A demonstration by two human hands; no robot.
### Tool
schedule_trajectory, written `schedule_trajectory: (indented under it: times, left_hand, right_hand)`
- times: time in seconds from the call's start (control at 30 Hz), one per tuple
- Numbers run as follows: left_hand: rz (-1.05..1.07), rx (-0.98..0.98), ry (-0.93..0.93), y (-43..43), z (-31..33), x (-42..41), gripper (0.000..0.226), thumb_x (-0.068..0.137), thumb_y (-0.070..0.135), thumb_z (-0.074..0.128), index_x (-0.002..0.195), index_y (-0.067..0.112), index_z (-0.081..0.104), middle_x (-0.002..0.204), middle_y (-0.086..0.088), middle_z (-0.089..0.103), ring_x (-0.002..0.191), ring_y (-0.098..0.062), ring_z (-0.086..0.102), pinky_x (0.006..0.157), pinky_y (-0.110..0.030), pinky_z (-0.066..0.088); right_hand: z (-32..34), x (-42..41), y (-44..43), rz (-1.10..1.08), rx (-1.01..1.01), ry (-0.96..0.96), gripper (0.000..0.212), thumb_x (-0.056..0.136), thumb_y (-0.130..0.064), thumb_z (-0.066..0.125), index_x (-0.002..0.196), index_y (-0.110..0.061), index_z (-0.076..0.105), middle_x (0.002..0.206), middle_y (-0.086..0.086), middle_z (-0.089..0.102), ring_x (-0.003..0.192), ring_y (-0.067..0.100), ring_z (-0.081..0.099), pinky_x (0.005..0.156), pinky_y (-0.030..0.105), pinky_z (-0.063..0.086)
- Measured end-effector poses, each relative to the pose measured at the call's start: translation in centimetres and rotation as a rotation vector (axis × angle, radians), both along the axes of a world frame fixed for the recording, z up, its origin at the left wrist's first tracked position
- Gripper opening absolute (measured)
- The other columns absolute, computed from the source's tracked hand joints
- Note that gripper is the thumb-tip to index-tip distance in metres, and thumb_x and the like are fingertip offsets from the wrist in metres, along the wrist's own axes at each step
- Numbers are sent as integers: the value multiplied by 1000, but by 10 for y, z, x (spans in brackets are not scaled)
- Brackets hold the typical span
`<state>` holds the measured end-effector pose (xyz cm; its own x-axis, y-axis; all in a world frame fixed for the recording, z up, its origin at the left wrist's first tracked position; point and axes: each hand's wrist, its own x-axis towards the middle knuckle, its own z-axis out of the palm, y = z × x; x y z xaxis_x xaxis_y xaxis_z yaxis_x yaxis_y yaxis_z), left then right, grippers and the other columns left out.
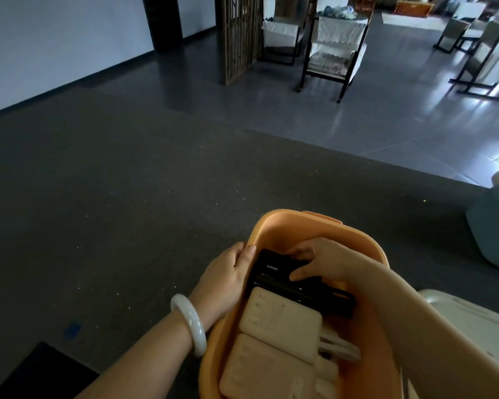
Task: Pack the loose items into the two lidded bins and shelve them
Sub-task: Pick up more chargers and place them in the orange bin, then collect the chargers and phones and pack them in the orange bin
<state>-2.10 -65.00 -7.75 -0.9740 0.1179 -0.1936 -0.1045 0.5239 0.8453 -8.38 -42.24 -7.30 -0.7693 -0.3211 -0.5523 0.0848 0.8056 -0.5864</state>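
An orange bin (285, 223) stands open on the dark floor in front of me. Inside lie a black power bank (274, 272) marked ANKER, two cream power banks (283, 321) and white cables (339, 351). My left hand (228, 277), with a white bangle on the wrist, grips the bin's left rim. My right hand (320, 259) reaches into the bin and holds the black power bank at its far end. A pale lid (455, 312) lies to the right of the bin. A light blue bin (493, 231) sits at the right edge, partly cut off.
Dark carpet spreads ahead and to the left. Beyond it, on grey tiles, stand a wooden slat screen (239, 38), a black-framed shelf cart (337, 44) with white cloth, and chairs (478, 47) at the far right. A black mat (41, 372) lies at the lower left.
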Motion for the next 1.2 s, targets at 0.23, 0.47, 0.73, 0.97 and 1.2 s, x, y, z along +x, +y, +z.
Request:
schedule_trajectory:
  times: [0.23,0.47,0.73,0.97,1.2]
  left_hand:
    - [7,-49,-2,1,4,2,26,97,56,26,102,38,45,85,17,56,76,7,53,61,-11,36]
    - [-10,-102,-33,0,11,3,69,93,61,23,145,19,39,132,3,56,117,-13,55,89,-23,41]
    - [45,-118,28,-26,25,15,41,97,56,31,94,26,60,87,-1,67,74,-13,64,68,-27,49]
    - [357,-352,16,-101,20,70,29,97,44,50,115,24,61,103,10,62,94,-8,61,82,-20,44]
    - [555,-640,17,-196,24,144,31,96,41,52,112,17,60,99,4,54,93,-17,58,86,-31,46]
  right_hand:
    - [1,5,-2,12,0,52,50,80,-28,76,126,-30,56,115,-15,64,103,4,61,97,32,47]
    - [5,14,-6,14,5,183,49,81,-29,75,126,-29,57,120,-11,63,107,7,59,96,27,46]
    - [50,13,-25,-110,-158,546,18,86,-26,69,102,-35,65,90,-20,65,85,-6,61,66,9,42]
    - [63,1,-122,182,-272,498,25,85,-20,71,110,-23,66,101,-9,67,92,3,61,78,10,41]
    - [62,31,-235,516,-196,437,31,88,-23,69,118,-22,62,110,-7,63,96,4,58,80,14,44]
